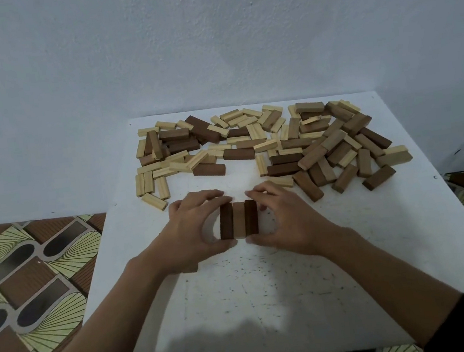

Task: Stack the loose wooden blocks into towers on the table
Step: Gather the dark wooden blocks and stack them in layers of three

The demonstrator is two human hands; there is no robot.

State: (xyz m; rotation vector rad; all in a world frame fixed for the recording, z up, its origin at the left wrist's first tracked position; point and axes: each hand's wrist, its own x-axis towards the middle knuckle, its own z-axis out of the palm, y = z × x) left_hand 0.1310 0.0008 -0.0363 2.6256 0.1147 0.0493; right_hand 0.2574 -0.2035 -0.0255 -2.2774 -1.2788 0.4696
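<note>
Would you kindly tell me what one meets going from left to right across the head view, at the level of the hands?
Patterned floor → left hand → left dark block → light block → right dark block → right hand.

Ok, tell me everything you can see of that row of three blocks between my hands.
The row of three blocks looks like smooth wood: two dark brown bars flank a lighter tan one, long sides together, lying flat on the white table before the loose pile. The left hand and right hand pinch it, fingers at far ends, thumbs at near ends.
</note>
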